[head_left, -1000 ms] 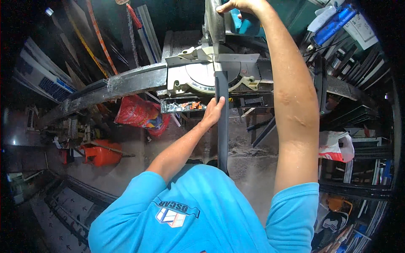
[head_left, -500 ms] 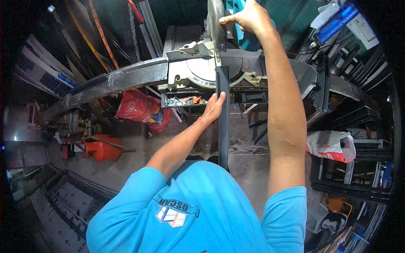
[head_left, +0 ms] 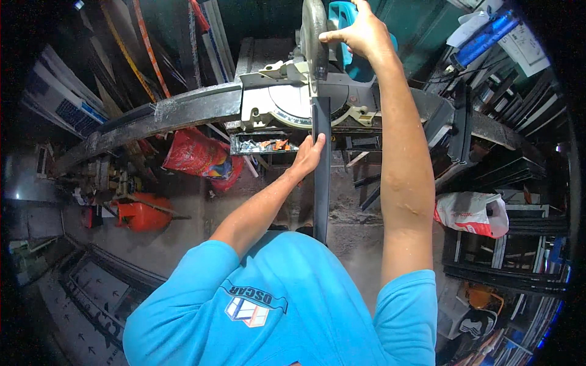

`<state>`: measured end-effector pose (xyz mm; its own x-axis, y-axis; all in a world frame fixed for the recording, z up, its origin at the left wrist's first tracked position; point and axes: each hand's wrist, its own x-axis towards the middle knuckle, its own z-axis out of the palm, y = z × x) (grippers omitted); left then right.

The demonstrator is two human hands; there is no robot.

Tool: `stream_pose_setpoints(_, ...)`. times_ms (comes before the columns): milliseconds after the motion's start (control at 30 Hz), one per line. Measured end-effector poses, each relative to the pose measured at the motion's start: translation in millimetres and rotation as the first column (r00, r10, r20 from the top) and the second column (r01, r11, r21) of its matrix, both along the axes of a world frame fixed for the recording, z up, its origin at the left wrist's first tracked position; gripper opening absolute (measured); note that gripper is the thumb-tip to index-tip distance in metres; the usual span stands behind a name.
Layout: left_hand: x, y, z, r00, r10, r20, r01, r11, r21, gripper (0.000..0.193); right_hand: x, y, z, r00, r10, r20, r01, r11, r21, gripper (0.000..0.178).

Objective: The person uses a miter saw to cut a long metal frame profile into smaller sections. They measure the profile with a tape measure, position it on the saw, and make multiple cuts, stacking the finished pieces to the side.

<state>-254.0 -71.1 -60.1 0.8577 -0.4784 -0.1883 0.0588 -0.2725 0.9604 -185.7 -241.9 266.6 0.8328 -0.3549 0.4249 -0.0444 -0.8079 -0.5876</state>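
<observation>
A long dark metal profile (head_left: pixel 321 177) runs from my chest forward onto the grey base of a mitre saw (head_left: pixel 287 100). My left hand (head_left: pixel 308 154) grips the profile's left side, just in front of the saw base. My right hand (head_left: pixel 360 32) is closed on the saw's teal handle (head_left: pixel 343 18) at the top of the view. The round blade with its guard (head_left: pixel 313 43) stands edge-on directly over the profile.
The saw sits on a long dark bench (head_left: pixel 177 113). A red bag (head_left: pixel 198 155) and a red can (head_left: pixel 143 213) lie on the floor to the left. At right, racks of dark profiles (head_left: pixel 519 268) and a white bag (head_left: pixel 473 213).
My right hand has drawn the saw head down and nearer to me, toward the profile. The left hand has stayed on the profile.
</observation>
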Motion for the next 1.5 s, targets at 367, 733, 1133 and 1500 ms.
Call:
stream_pose_setpoints(367, 5, 0, -1, 1.0, -0.027, -0.006, 0.027, 1.0, -0.003, 0.064, -12, 10, 3, 0.999, -0.028, -0.044, 0.029, 0.999, 0.031, 0.113)
stream_pose_setpoints(733, 5, -3, -1, 0.999, -0.049, -0.005, 0.049, 0.999, 0.004, 0.066, -14, 7, -5, 0.999, -0.03, -0.032, 0.031, 0.999, 0.016, 0.114)
stream_pose_setpoints(1133, 6, -2, -5, 0.998, -0.055, 0.001, 0.055, 0.997, -0.046, 0.064, -15, 7, -8, 1.0, -0.019, -0.008, 0.019, 1.0, 0.018, 0.113)
stream_pose_setpoints(1500, 5, -2, 2, 0.996, -0.063, -0.069, 0.063, 0.998, -0.008, 0.063, -15, 7, -10, 1.0, -0.021, 0.001, 0.021, 0.999, 0.032, 0.112)
